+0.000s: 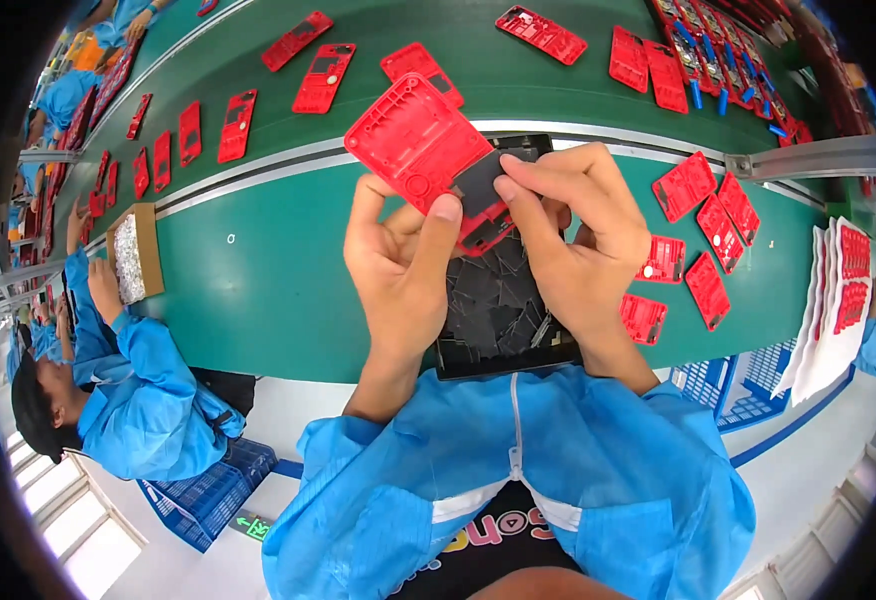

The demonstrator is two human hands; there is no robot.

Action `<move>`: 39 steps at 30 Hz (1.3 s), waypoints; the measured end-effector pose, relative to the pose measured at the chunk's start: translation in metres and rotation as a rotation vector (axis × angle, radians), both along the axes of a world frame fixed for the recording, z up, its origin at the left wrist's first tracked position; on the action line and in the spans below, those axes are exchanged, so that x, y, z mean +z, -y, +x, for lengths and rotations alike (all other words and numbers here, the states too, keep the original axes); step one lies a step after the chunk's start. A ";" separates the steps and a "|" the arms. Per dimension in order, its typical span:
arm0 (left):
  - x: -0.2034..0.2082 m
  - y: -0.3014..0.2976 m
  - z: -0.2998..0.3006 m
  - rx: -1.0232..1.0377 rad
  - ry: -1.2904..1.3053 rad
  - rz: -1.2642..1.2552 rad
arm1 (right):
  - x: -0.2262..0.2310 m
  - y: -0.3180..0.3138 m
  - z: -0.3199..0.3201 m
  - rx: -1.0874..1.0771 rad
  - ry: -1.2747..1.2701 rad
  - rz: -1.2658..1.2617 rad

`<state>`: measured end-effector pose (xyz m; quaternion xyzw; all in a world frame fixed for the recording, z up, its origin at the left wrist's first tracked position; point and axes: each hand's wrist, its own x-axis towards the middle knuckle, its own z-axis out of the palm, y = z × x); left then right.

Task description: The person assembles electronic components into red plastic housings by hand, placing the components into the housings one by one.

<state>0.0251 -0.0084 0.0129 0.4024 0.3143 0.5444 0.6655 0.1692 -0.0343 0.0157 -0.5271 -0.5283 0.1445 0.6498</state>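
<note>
My left hand (403, 255) grips a red plastic housing (408, 130) by its near edge, with the thumb on its inner face. The housing is tilted, and its ribbed inside faces up. Between the thumb and fingertips of my right hand (583, 225) is a thin black rectangular sheet (483, 185), lying over the lower part of the housing. Whether the sheet is pressed fully against the plastic I cannot tell. Below both hands stands a black tray (448, 360) holding many loose thin black pieces (493, 300).
Several red housings (723, 230) lie to my right on the green table (288, 290). More red housings (323, 78) sit on the green belt (458, 40) beyond a metal rail. At left, a co-worker (148, 400) reaches toward a cardboard box (148, 250). Blue crates (748, 380) stand at lower right.
</note>
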 end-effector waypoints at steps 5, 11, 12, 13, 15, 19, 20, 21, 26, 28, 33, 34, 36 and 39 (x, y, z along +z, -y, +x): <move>0.002 -0.002 -0.001 -0.063 -0.031 -0.025 | 0.001 -0.002 0.015 0.106 0.011 -0.024; 0.009 -0.002 -0.001 -0.062 -0.034 -0.045 | 0.006 -0.001 0.011 0.122 0.106 -0.067; 0.007 -0.004 0.002 -0.057 -0.032 -0.040 | 0.004 -0.001 0.010 0.127 0.108 -0.062; 0.005 -0.004 0.005 -0.031 -0.001 -0.013 | 0.002 -0.001 0.007 0.137 0.138 -0.061; 0.005 -0.006 0.006 0.001 0.030 0.020 | -0.001 0.000 0.001 0.152 0.150 -0.056; 0.010 -0.005 0.004 0.024 -0.054 -0.007 | -0.007 -0.004 -0.004 0.176 0.112 0.017; 0.011 -0.004 0.004 0.020 -0.025 -0.037 | -0.006 -0.004 -0.006 0.182 0.125 0.014; 0.012 -0.002 0.003 0.025 -0.024 -0.031 | -0.005 -0.003 -0.008 0.188 0.137 0.012; 0.001 0.000 -0.003 0.060 -0.065 -0.044 | -0.003 -0.004 -0.009 0.258 0.080 -0.042; 0.001 -0.004 -0.004 0.040 -0.057 -0.064 | -0.005 -0.004 -0.007 0.246 0.134 0.002; 0.010 -0.013 -0.016 0.028 0.063 -0.023 | 0.004 -0.011 -0.016 0.317 -0.056 -0.165; 0.010 -0.012 -0.020 0.059 0.063 -0.010 | 0.002 -0.009 -0.022 0.351 -0.252 -0.289; 0.007 -0.018 -0.019 0.033 0.088 0.055 | 0.003 -0.014 -0.020 0.468 -0.339 -0.331; -0.003 -0.023 -0.026 0.026 0.139 0.140 | 0.003 -0.020 -0.032 0.508 -0.394 -0.286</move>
